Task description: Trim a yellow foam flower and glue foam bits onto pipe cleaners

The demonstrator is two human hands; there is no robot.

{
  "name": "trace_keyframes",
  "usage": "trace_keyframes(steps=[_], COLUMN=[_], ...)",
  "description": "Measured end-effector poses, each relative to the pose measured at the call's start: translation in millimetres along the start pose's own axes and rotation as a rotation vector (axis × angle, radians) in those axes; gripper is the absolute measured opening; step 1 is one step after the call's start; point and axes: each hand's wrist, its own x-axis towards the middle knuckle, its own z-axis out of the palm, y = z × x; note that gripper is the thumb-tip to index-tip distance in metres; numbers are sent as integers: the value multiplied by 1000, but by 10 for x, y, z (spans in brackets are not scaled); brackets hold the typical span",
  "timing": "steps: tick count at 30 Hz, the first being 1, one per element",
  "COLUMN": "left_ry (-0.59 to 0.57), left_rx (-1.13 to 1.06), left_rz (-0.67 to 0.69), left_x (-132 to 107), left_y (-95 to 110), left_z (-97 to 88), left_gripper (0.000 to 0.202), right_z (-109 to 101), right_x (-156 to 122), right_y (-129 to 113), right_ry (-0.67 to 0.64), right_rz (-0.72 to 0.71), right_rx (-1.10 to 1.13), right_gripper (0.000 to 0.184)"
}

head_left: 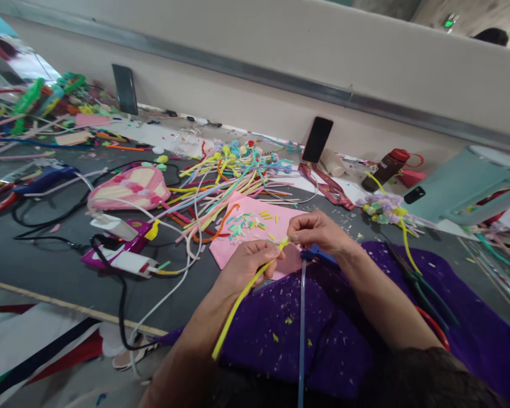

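My left hand [255, 262] is closed around a yellow pipe cleaner [237, 305], whose long end hangs toward me. At its upper tip, my right hand [317, 231] has thumb and finger pinched together; whatever tiny bit lies between them is hidden. Under both hands is a pink sheet [221, 249] scattered with short cut pieces [246, 222] in yellow, green and white. Below my right hand a blue glue gun [318, 255] is partly covered, with a clear glue stick [302, 328] sticking out toward me. A purple cloth [263, 334] with yellow fluff lies nearest me.
Many pipe cleaners [212, 198] lie behind the sheet. On the left are a power strip [142, 241] with cables and a pink-and-cream heart-shaped piece [130, 188]. On the right are pliers [420, 286], a fluffy lilac bunch [385, 208], a bottle [385, 170] and an upright phone [318, 140].
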Motion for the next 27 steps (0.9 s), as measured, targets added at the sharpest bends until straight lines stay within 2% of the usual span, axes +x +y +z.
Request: trace_keyframes(steps=[10,15,19,23,27], left_ry=[44,37,-3,-30,-64], left_rx=[98,92,-20,-176,-294], left_rz=[-21,-27,-24,-28,-10], left_x=[-1,0,1,-6,-18], left_y=[21,18,9,14,29], left_z=[23,17,-8,-30,-46], left_gripper=[18,18,19,21,20], right_z=[-16,-53,-138,-173,-99], right_x=[-23,-34,-53,-24,19], right_y=[-74,-64,-44,-19,-1], right_ry=[-32,-17,111,256,223], right_rz=[46,25,11,-42,-6], right_rx=[-119,-132,-106,61,186], right_gripper=[17,19,21,24,24])
